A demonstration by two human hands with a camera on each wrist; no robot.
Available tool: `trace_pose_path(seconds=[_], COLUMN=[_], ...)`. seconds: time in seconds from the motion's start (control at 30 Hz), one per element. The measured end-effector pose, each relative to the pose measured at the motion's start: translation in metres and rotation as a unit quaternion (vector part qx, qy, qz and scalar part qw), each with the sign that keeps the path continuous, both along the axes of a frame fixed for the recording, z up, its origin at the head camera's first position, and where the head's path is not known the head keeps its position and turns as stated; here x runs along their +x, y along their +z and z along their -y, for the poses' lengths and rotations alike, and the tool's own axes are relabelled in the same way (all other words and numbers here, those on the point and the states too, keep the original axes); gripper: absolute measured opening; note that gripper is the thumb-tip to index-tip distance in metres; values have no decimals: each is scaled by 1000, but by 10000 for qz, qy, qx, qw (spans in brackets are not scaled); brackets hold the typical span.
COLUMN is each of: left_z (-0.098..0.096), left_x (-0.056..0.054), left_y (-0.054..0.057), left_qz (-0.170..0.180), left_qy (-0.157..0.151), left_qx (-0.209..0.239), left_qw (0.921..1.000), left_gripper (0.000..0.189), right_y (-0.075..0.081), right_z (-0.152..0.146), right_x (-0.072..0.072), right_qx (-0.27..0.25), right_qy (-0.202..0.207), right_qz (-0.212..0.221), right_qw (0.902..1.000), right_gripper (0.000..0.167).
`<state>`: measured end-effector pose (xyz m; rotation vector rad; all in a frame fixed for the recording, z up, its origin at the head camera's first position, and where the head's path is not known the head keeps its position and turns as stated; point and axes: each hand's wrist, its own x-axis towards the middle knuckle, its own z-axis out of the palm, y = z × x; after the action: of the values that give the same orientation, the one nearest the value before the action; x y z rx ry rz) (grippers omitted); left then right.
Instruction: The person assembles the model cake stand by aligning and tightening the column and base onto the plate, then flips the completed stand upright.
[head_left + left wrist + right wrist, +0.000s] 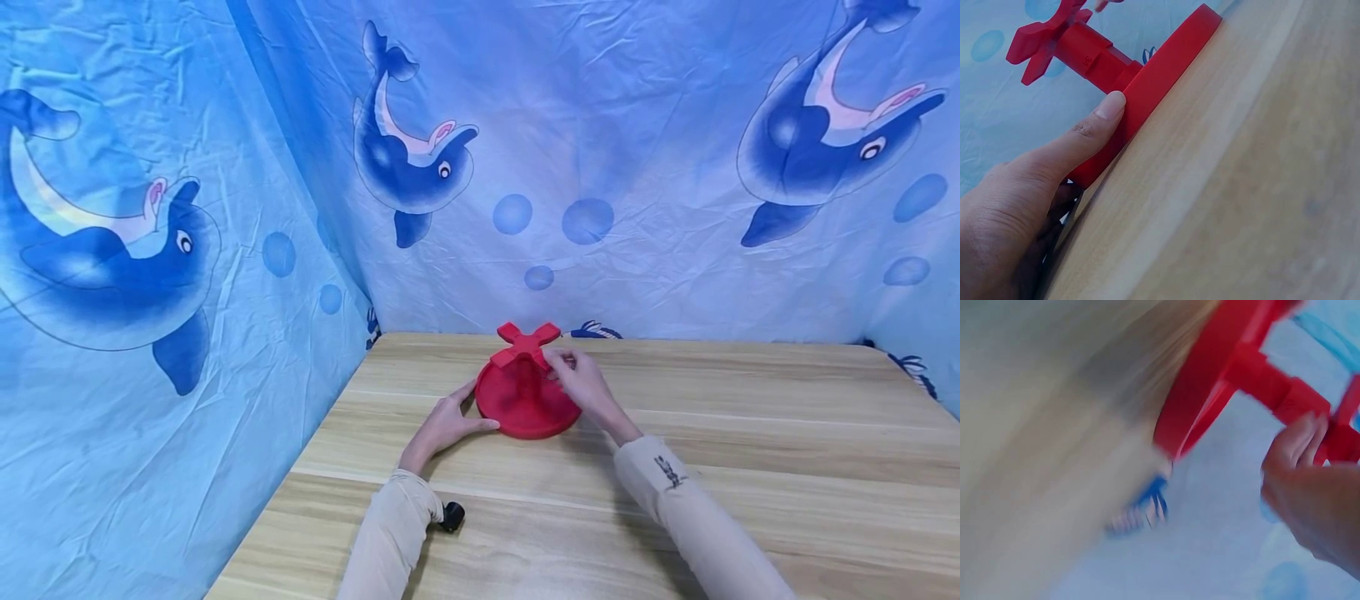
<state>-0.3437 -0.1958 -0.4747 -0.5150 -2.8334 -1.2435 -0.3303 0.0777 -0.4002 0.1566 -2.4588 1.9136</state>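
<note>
A red stand has a round, low-rimmed base (528,429), an upright stepped post (1088,56) and a four-armed cross-shaped top (527,343). My left hand (447,425) grips the base at its left edge, with the thumb (1107,109) against the near rim and the fingers round the far side. At the right of the cross, my right hand (581,382) has bent fingers, its fingertips right at one arm's end. In the right wrist view that hand is blurred and overlaps the cross; I cannot tell whether it pinches the arm.
The base rests on a wood-grain table (750,417). A blue curtain (645,275) printed with dolphins hangs behind the table and along its left side. A small black object (452,517) sits at the left sleeve cuff.
</note>
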Motion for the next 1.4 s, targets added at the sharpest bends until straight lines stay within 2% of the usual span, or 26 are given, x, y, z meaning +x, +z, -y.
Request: trace_pose_path(seconds=[0.07, 0.13, 0.2, 0.3, 0.43, 0.63, 1.1, 1.27, 1.4], left_z=[0, 0, 0, 0, 0, 0, 0, -1, 0], left_x=[0, 0, 0, 1, 1, 1, 3, 3, 2], left_y=[0, 0, 0, -1, -1, -2, 0, 0, 0], left_qz=[13, 19, 22, 7, -13, 12, 44, 42, 24], left_qy=[-15, -9, 8, 4, -24, -13, 71, 52, 16], left_qx=[26, 40, 29, 10, 38, 19, -17, -21, 3], left_qw=[10000, 10000, 10000, 10000, 10000, 10000, 10000, 10000, 10000], left_gripper=[100, 100, 100, 100, 101, 101, 102, 101, 100], right_y=[-3, -6, -9, -12, -13, -13, -7, -7, -10], right_z=[1, 2, 3, 5, 6, 10, 22, 13, 4], right_x=[4, 7, 9, 11, 12, 14, 21, 14, 4], right_qx=[782, 1278, 1540, 1741, 1807, 1770, 2251, 2238, 2254], right_qy=[-228, -330, -365, -417, -505, -579, -780, -1098, -1146], right_qz=[-674, -1257, -1664, -2049, -2231, -2265, -2308, -2702, -3025], right_qw=[9944, 9833, 9733, 9623, 9566, 9561, 9434, 9300, 9190], right_gripper=[51, 51, 51, 48, 46, 46, 38, 32, 43])
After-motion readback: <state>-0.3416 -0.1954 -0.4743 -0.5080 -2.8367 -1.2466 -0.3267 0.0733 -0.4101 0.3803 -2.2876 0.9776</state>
